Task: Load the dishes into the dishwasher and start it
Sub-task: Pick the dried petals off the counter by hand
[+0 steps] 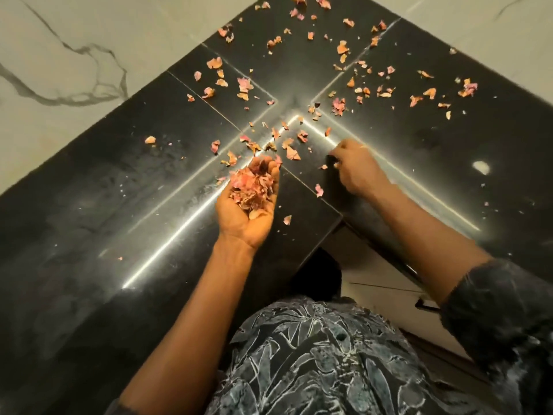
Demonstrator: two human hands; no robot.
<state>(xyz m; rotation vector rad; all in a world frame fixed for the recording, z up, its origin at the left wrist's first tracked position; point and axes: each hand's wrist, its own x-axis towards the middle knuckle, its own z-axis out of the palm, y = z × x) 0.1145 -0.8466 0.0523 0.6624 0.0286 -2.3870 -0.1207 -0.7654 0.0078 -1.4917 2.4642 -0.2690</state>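
Note:
No dishes or dishwasher are in view. My left hand (248, 205) is palm up and cupped over the black stone counter (119, 205), its fingers curled round a heap of dried pink petals (253, 187). My right hand (356, 169) is knuckles up on the counter to the right. Its fingertips are bunched together and pinch a small pale petal scrap (336, 165). More loose petals (291, 152) lie scattered between and beyond both hands.
The counter forms an inside corner, with petals strewn toward the far corner (344, 49) and the right (431, 92). White marbled wall panels (74, 55) border it on the left and top right. Below the counter edge, pale cabinet fronts with a dark handle (426, 305) are visible.

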